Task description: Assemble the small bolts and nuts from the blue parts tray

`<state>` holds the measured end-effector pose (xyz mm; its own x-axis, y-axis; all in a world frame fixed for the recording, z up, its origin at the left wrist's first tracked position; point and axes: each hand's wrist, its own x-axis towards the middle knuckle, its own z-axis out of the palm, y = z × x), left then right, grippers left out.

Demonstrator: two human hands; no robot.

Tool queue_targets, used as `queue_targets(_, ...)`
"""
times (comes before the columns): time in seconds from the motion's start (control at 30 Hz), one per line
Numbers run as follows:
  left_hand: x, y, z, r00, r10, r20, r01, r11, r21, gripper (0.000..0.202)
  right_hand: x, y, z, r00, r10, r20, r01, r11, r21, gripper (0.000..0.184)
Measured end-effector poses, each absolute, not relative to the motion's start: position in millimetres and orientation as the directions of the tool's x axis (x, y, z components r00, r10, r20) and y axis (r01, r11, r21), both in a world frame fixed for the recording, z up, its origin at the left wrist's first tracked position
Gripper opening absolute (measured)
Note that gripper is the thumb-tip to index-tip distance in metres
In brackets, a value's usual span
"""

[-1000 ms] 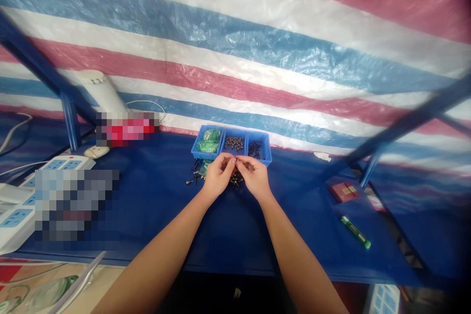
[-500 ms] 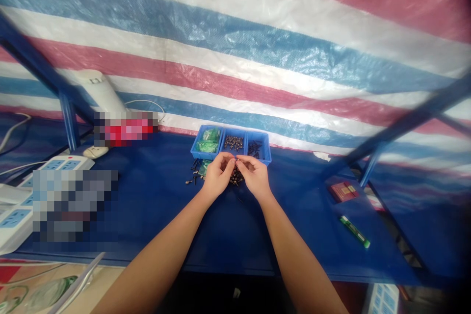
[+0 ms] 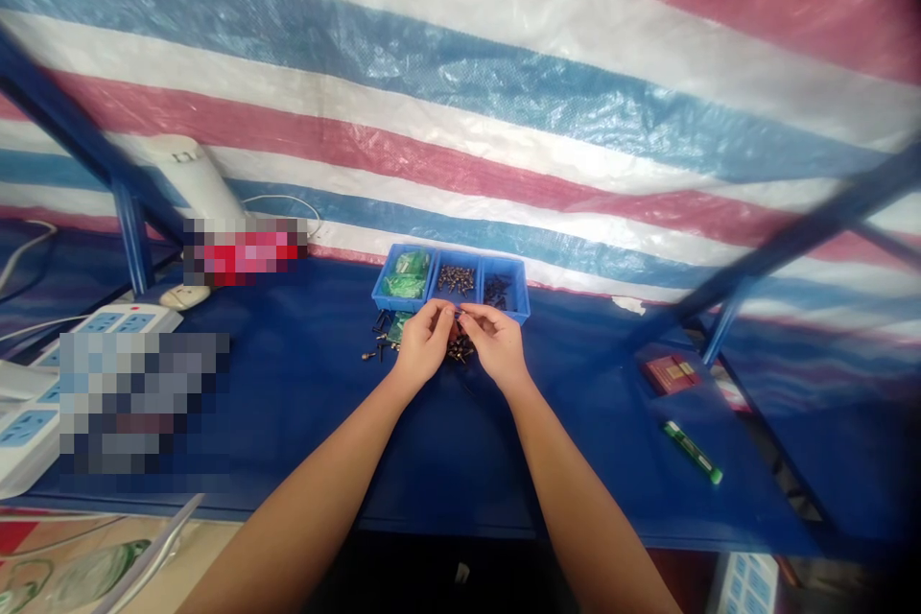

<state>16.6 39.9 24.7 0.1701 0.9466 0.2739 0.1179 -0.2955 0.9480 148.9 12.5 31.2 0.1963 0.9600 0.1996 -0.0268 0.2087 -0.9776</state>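
My left hand [image 3: 426,342] and my right hand [image 3: 498,342] meet fingertip to fingertip in front of a blue three-part bin [image 3: 506,309]. Both are closed in a pinch around something tiny and dark that I cannot make out. Green packets [image 3: 405,286] fill the left compartment. Small brassy screw-like parts [image 3: 457,280] lie in the middle one, and black pieces [image 3: 496,290] in the right one. Below and between my hands is a loose heap of brassy parts [image 3: 460,351], partly hidden. Left of my left hand, black pieces [image 3: 381,319] lie beside another green packet [image 3: 397,326].
A white power strip [image 3: 29,427] and a pixelated patch take up the table's left side. Farther back stands a white cylinder [image 3: 198,182]. On the right lie a dark red box [image 3: 671,373] and a green tube-like pack [image 3: 692,452]. Blue frame bars [image 3: 130,235] flank the table.
My fingertips have drawn slightly apart and shifted, still pinching. A small dark piece now shows faintly between them. The bin and loose parts stay where they were.
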Motion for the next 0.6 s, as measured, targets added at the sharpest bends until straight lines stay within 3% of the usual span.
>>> queue_targets(0.13,17.9,39.1,24.6,0.181,0.941,0.286,0.076,-0.304,0.950,0.026,150.3,13.8,29.2,0.203,0.959,0.197,-0.043,0.210,-0.977,0.027)
queue_targets(0.43,16.1,38.1,28.7,0.200,0.934,0.295,0.244,-0.339,0.909,0.031,148.1,14.3,30.1,0.183,0.971,0.151,-0.124,0.175,-0.977,0.026)
queue_targets(0.6,15.3,35.3,30.6,0.126,0.940,0.318,0.327,-0.341,0.881,0.032,149.8,13.6,33.8,0.134,0.991,0.010,-0.226,0.040,-0.973,0.024)
